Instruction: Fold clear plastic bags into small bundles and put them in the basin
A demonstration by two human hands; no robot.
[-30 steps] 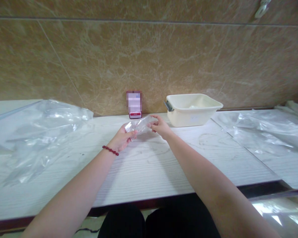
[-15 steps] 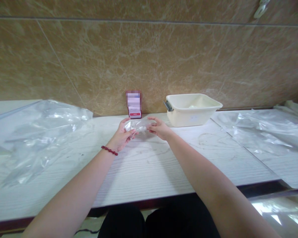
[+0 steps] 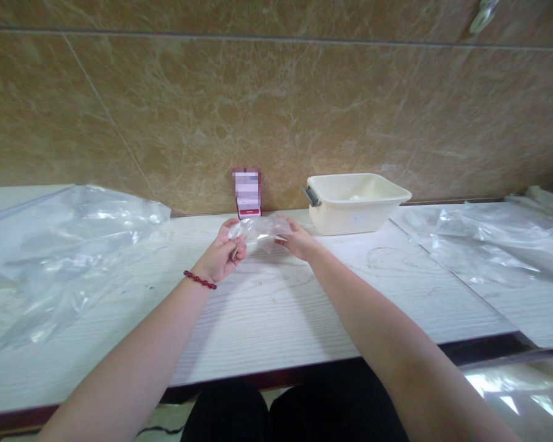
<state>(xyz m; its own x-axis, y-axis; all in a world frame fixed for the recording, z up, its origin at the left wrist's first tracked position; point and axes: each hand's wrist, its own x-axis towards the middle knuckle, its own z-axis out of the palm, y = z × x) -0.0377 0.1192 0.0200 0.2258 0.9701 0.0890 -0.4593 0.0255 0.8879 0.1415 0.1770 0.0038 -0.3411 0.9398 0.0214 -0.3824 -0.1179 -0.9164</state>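
Note:
A crinkled, clear plastic bag (image 3: pixel 263 228) stretches between my two hands, a little above the white tabletop. My left hand (image 3: pixel 223 250), below a red bead bracelet (image 3: pixel 200 280), pinches the bag's left end between thumb and fingers. At the other end my right hand (image 3: pixel 299 239) is closed on the plastic, with some fingers behind it. Whether anything lies inside the bag I cannot tell. Just behind the bag a phone (image 3: pixel 248 195) with a lit screen leans on the wall.
A cream plastic bin (image 3: pixel 350 215) with a grey side latch stands right of my hands, something pale inside. Large clear plastic sheets lie on the left (image 3: pixel 87 245) and right (image 3: pixel 493 239). A brown marbled wall (image 3: pixel 276 110) backs the white table (image 3: pixel 267 331).
My hands have drawn slightly apart, and the bag between them is spread wider and flatter. The bin, phone and plastic sheets stay where they were.

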